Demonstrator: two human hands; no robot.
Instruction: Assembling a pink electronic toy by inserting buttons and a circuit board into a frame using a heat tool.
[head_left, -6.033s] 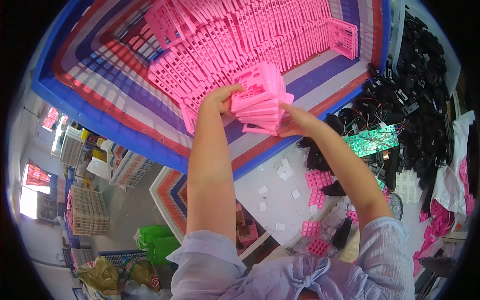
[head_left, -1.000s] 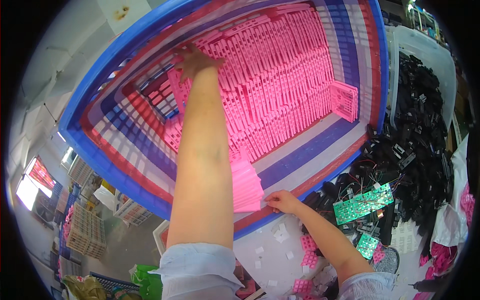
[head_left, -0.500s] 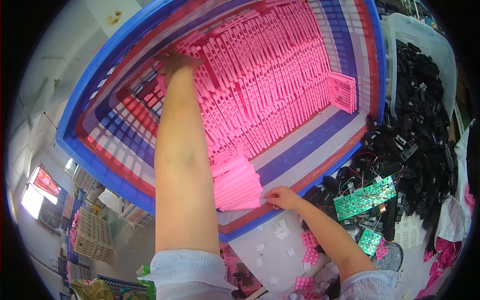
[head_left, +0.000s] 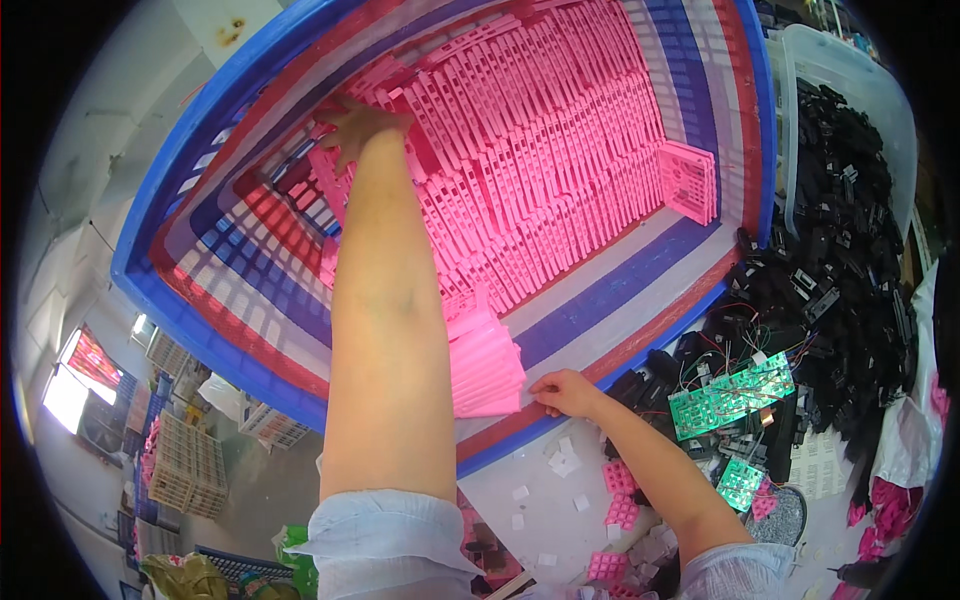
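My left hand (head_left: 362, 128) reaches deep into a large basket with a blue rim (head_left: 135, 250) and red, white and blue striped sides. Its fingers are spread over the left end of the packed rows of pink plastic panels (head_left: 545, 130), touching or just above them. Below, partly behind my left forearm, lies a fanned stack of pink panels (head_left: 487, 365). My right hand (head_left: 567, 393) rests at the basket's near rim, just right of that stack. Its fingers are curled together, and whatever they may hold is hidden.
Another small group of pink panels (head_left: 688, 182) leans at the basket's right side. Further right, black parts (head_left: 845, 190) fill a clear plastic bin (head_left: 795, 60) and heap up beside it. Green circuit boards (head_left: 735, 395) with wires lie near my right forearm. Light plastic crates (head_left: 188, 470) stand at lower left.
My left forearm has shifted to the right, and the fingers of my left hand have spread apart, with more pink panel showing beneath them. My right hand stays in place.
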